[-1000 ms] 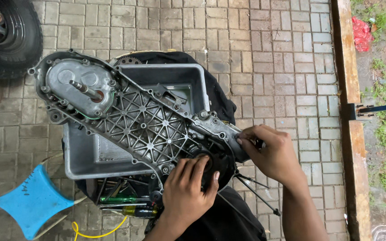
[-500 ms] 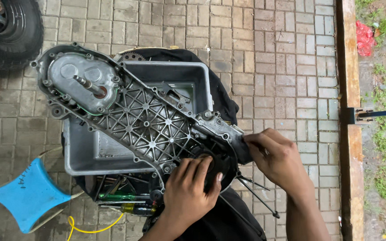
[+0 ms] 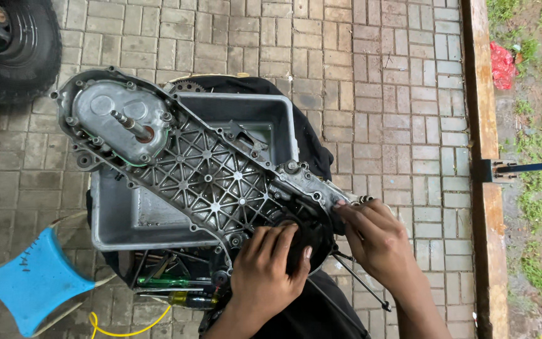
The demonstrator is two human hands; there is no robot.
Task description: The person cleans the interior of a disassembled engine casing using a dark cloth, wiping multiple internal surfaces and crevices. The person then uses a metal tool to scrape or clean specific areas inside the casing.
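A long grey engine crankcase [image 3: 202, 169] with a ribbed lattice face lies diagonally across a grey metal tray [image 3: 127, 220]. A short shaft stands up from its round far-left end. My left hand [image 3: 270, 267] presses a dark cloth-like piece against the case's near-right end. My right hand [image 3: 371, 235] pinches a small metal part at the case's right tip, fingers closed on it. Thin black rods stick out below my right hand.
A black tyre [image 3: 17, 50] sits at the top left. A blue plastic stool [image 3: 32, 282] stands at the lower left. Screwdrivers with green and yellow handles [image 3: 177, 292] lie under the tray. A wooden beam [image 3: 484, 157] borders the paving on the right, with grass beyond.
The view has shifted slightly. My right hand has slid a little down and right along the case's tip. My left hand stays on the dark piece.
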